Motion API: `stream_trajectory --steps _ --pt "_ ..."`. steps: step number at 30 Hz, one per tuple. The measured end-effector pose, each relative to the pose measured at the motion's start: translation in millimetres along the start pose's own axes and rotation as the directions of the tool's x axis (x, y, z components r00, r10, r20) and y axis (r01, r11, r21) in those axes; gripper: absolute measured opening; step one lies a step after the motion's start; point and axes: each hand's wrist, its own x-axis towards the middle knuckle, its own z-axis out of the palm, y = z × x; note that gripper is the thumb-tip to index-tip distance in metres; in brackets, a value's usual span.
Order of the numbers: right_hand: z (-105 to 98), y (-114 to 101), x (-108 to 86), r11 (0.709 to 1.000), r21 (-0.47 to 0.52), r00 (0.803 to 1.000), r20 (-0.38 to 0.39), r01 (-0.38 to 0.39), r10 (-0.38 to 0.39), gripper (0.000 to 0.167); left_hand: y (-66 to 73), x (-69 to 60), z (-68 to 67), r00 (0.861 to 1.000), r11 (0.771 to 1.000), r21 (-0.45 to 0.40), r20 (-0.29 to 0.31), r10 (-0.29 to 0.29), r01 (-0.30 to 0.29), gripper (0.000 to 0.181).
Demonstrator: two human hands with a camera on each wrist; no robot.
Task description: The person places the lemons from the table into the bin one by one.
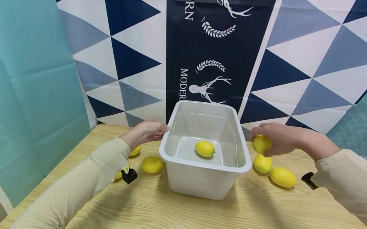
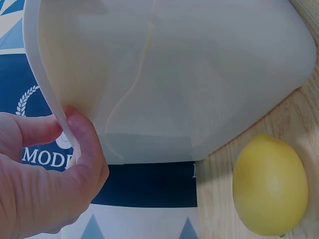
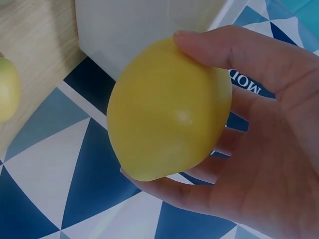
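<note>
A light grey plastic bin [image 1: 198, 181] stands upright mid-table, one lemon [image 1: 205, 149] lying on its floor. At the bin's left rim my left hand [image 1: 150, 130] pinches the edge between thumb and fingers, as the left wrist view shows closely. My right hand [image 1: 281, 137] grips another lemon [image 3: 167, 109], raised just outside the bin's right side. Under that hand two lemons rest on the table, a rounder lemon [image 1: 262, 164] touching a longer lemon [image 1: 283, 177]. Left of the bin lies a lemon [image 1: 152, 164], with further lemons partly hidden by my left arm.
The wooden table [image 1: 176, 220] ends at a hanging cloth [image 1: 136, 54] with triangles and deer prints right behind the bin. A teal cloth [image 1: 29, 82] hangs along the left side. Dark devices sit at both wrists.
</note>
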Motion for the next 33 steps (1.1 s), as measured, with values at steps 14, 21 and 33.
stream_trajectory --steps 14,21,33 --pt "-10.9 -6.9 6.0 1.000 0.009 1.000 0.010 0.001 -0.001 0.038 0.4 -0.5 -0.4 1.000 1.000 0.002 0.004 0.001 -0.001 0.036" --pt "-16.7 -12.3 9.2 1.000 -0.011 1.000 0.014 -0.015 0.015 0.039 0.4 -0.2 -0.1 1.000 1.000 0.006 0.006 -0.004 0.004 0.036" --pt "-25.8 -19.4 15.4 0.999 -0.042 0.999 0.037 -0.034 0.036 0.042 -0.1 1.3 -0.3 1.000 1.000 0.008 -0.004 0.000 0.000 0.036"
